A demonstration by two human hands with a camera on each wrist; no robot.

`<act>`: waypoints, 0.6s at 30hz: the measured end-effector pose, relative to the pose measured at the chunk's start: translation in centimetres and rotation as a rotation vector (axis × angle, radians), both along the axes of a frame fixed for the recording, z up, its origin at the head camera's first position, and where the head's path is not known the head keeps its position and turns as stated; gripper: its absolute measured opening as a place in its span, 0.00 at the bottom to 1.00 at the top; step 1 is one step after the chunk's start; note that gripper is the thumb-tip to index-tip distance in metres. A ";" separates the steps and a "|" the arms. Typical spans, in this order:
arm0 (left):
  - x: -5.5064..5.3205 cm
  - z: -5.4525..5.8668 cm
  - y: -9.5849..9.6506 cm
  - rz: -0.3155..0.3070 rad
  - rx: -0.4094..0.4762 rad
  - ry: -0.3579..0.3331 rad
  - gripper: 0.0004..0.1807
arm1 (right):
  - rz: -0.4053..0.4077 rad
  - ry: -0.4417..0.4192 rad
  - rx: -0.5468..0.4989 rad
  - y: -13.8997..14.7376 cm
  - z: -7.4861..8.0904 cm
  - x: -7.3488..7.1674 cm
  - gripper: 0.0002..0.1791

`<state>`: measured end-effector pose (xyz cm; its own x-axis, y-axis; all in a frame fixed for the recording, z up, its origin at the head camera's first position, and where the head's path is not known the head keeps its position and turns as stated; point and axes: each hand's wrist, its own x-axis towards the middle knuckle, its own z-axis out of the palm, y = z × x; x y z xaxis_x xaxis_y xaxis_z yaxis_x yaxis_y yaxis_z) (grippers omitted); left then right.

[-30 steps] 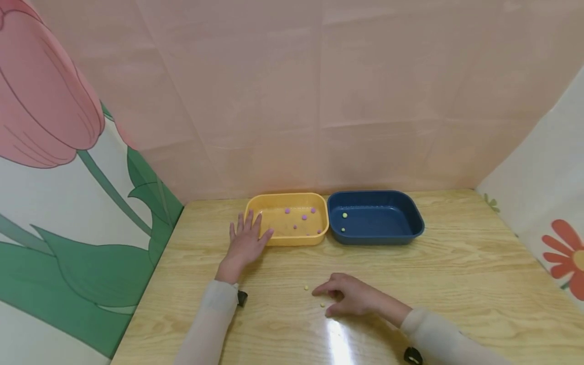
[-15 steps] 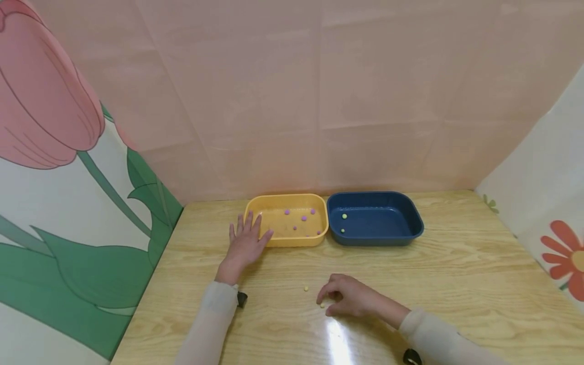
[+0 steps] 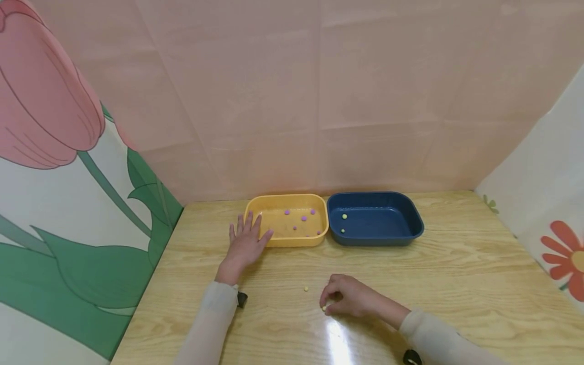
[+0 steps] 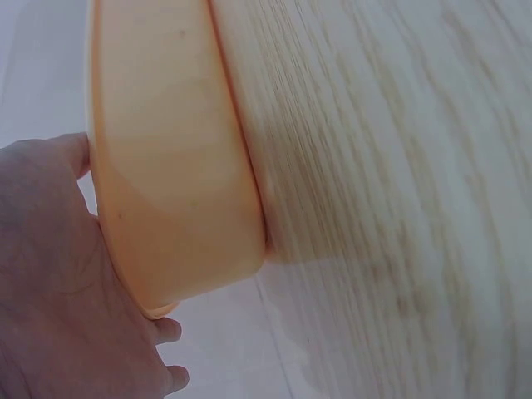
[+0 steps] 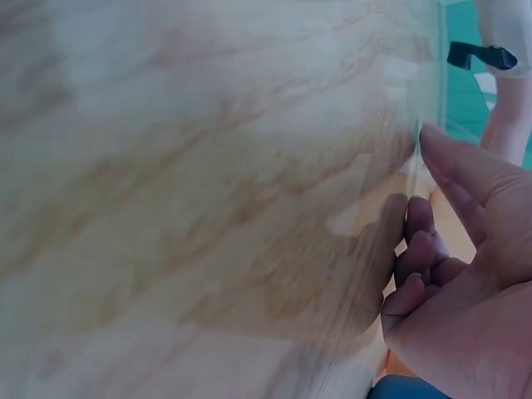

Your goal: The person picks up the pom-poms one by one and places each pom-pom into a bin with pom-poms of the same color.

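My right hand (image 3: 349, 296) pinches a small pale-yellow bead (image 3: 324, 308) between thumb and index fingertip, right at the tabletop. In the right wrist view the other fingers (image 5: 420, 241) curl in, and the bead is hidden. A second pale-yellow bead (image 3: 306, 288) lies on the wood just left of that hand. My left hand (image 3: 245, 246) rests with spread, straight fingers over the left front corner of the yellow tray (image 3: 292, 242). The left wrist view has this palm (image 4: 66, 274) along the tray's rim. Several purple beads (image 3: 303, 218) lie inside the tray.
A dark blue tray (image 3: 383, 240) stands against the yellow tray's right side and holds two pale-yellow beads (image 3: 344, 216). Behind both, a pink sheet (image 3: 274, 101) rises at the back edge of the wooden table (image 3: 456, 263). Printed flower panels flank the table.
My right index finger has closed toward the thumb around the nearer yellow bead, which shifts slightly toward the thumb. The left hand stays in place on the yellow tray.
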<state>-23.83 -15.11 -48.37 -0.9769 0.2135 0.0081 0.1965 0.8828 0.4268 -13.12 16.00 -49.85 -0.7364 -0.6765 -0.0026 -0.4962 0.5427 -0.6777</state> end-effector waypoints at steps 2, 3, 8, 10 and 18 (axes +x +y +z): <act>-0.1 -0.1 0.0 -0.005 0.002 0.004 0.41 | -0.008 -0.019 0.003 0.1 0.0 -0.1 0.07; -0.1 0.0 0.0 -0.006 0.001 0.007 0.40 | -0.014 -0.028 0.003 0.1 -0.1 -0.1 0.07; -0.1 0.0 0.0 -0.007 -0.017 0.015 0.40 | -0.034 -0.032 -0.016 0.5 -0.1 -0.2 0.06; -0.1 0.1 0.0 -0.004 -0.019 0.011 0.40 | -0.040 -0.020 -0.027 0.6 0.1 -0.2 0.06; 0.0 0.1 0.0 0.000 -0.019 0.001 0.41 | -0.079 0.003 -0.049 1.1 1.0 -0.6 0.05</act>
<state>-23.86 -15.16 -48.30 -0.9770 0.2133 0.0052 0.1967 0.8908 0.4096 -13.67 17.13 -48.89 -0.7877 -0.6153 0.0319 -0.4554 0.5465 -0.7028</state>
